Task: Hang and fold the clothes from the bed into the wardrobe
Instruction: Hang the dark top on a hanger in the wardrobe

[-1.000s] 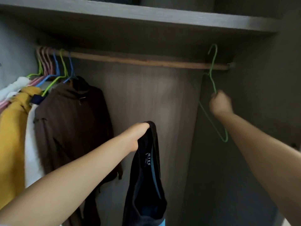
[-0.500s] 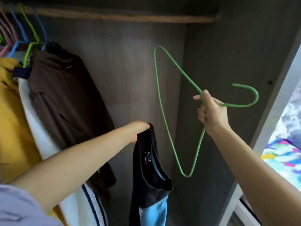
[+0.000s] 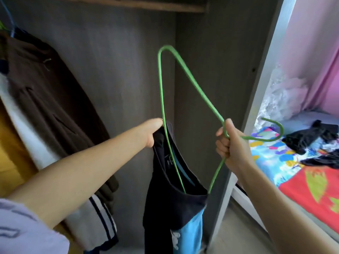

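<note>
My left hand pinches the collar of a black and blue shirt, which hangs down inside the open wardrobe. My right hand grips a green wire hanger at its neck, with the hook pointing right. The hanger is turned on its side. Its lower corner is inside the shirt's neck opening and hidden by the cloth. Its other corner points up. The wooden rail runs across the top.
A brown garment, a white striped one and a yellow one hang at the left. The wardrobe's side panel stands at the right. Beyond it lies a bed with a colourful sheet and dark clothes.
My right hand lifted the green hanger off the rail, turned it sideways and lowered it. One corner has gone into the shirt's neck. The view has dropped and swung right.
</note>
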Tool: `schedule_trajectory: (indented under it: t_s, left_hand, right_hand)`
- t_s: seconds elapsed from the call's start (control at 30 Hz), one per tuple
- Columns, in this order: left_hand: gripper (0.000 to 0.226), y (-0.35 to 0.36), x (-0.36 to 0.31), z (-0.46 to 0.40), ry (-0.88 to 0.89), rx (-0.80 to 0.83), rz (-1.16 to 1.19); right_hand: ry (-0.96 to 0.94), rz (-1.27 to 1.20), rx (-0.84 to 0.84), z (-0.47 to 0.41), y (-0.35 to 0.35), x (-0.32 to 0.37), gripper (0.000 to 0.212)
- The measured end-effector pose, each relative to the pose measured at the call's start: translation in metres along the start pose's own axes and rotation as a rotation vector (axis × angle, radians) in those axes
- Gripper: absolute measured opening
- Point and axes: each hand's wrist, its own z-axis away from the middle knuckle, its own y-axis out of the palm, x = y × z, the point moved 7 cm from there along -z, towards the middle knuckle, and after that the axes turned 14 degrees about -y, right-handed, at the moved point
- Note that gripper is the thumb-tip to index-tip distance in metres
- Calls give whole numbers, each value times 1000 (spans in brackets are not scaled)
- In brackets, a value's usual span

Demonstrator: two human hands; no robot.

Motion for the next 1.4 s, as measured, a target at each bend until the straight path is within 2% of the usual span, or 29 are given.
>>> schedule_trajectory:
  t_s: [0.2, 0.33, 0.53, 0.63, 0.77, 0.93, 1.03, 1.2, 1.4]
  left_hand:
    - [25, -43, -9, -14, 2, -118, 18]
    - [26, -52, 9, -37, -15, -160, -52]
    - [26, -46, 22, -49, 117, -273, -438]
    - [29, -39, 18, -44, 188, -346, -616]
    - [37, -18, -1, -22, 300, -372, -746]
    - [45, 56, -12, 10, 489, -202, -806]
    - [43, 71, -13, 11, 464, -117, -824]
    - [40, 44, -16, -8, 386, -217, -826]
    - [31, 29, -31, -14, 380, -196, -784]
  right_hand:
    - [276, 375, 429, 11, -9, -1, 39]
    - [343, 645, 621, 10, -17, 17, 44]
    - [433, 905, 792, 4, -20, 35, 45]
    - [490, 942, 811, -3, -18, 44, 45]
    - [558, 1137, 888, -7, -11, 41, 42]
    - [546, 981, 778, -21, 17, 28, 36]
    - [612, 965, 744, -19, 24, 12, 33]
    - [661, 832, 604, -30, 8, 23, 31]
    - [673, 786, 641, -30, 25, 26, 31]
